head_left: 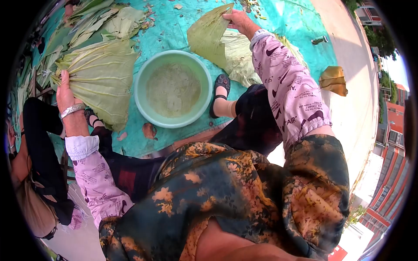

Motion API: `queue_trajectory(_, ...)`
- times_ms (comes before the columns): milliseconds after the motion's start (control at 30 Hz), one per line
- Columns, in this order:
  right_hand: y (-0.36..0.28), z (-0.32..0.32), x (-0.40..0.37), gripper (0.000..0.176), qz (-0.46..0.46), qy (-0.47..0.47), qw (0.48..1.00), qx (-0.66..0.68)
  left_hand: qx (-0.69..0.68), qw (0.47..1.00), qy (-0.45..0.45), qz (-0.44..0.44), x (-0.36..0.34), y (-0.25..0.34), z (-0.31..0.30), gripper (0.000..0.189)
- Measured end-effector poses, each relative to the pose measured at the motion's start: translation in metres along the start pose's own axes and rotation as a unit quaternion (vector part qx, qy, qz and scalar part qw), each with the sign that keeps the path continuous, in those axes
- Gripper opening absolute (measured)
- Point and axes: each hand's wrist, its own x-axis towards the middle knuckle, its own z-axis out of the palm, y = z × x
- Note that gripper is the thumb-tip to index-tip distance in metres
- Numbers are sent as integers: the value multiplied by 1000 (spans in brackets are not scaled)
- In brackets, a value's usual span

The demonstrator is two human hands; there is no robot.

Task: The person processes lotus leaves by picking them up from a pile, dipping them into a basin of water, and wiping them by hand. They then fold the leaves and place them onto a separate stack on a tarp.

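– So, far left, what's there?
– Another person's dark-clad leg. Above it, a leaf pile on the teal tarp.

– Left hand?
– Closed on the gathered, ribbed end of the broad leaf. Thumb shows on the near face; fingers hidden behind. Blade fans out toward the basin, just left of it.

– Handling?
– Light, I'd judge. Ribs look stiffish where they converge, blade soft and floppy between. Probably tears along a rib if yanked at the edge. Best hold is where it is: the gathered end, ribs bunched together.

– Basin contents?
– Cloudy water. Any wet leaf likely turns slippery. Can't tell if the held ones are wet.

– Right of that?
– Dark shoe close beside the rim. Beyond it, right hand, thumb and fingers pinched on the upper edge of the thin leaf, which hangs draped above more leaves.

– Fragile?
– Looks it: thin, partly see-through. Edge pinch is a weak hold; a rib or the thicker end should carry better.

– Far right?
– Metal can on the tarp, brown folded piece nearer. Material unclear.
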Motion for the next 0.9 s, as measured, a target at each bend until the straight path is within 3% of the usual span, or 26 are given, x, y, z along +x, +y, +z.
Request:
queue_trajectory(200, 74, -112, 27, 19, 91, 70, 993, -6, 9, 1000, -4, -26, -5, 3, -4, 38)
queue_trajectory(367, 115, -145, 30, 22, 156, 130, 974, -102, 34, 998, 19, -50, -8, 7, -8, 38)
queue_trajectory(467, 196, -204, 85, 22, 144, 40, 940, -308, 43, 998, 9, -52, -7, 8, -15, 38)
queue_trajectory(533, 185, -194, 72, 15, 77, 187, 907, -368, 52, 997, 16, -51, -11, 10, -9, 38)
queue_trajectory(600, 180, -195, 61, 14, 42, 248, 897, -362, 59, 997, 16, -50, -14, 12, -8, 38)
queue_trajectory(733, 162, -197, 42, 22, 37, 311, 804, -506, 55, 997, -1, -58, -9, 7, -14, 37)
queue_trajectory(800, 132, -175, 12, 27, 48, 336, 840, -424, 48, 997, -5, -67, -12, 6, -14, 37)
queue_trajectory(900, 134, -159, 19, 28, 13, 332, 831, -446, 31, 997, -41, -51, -21, 5, -6, 35)
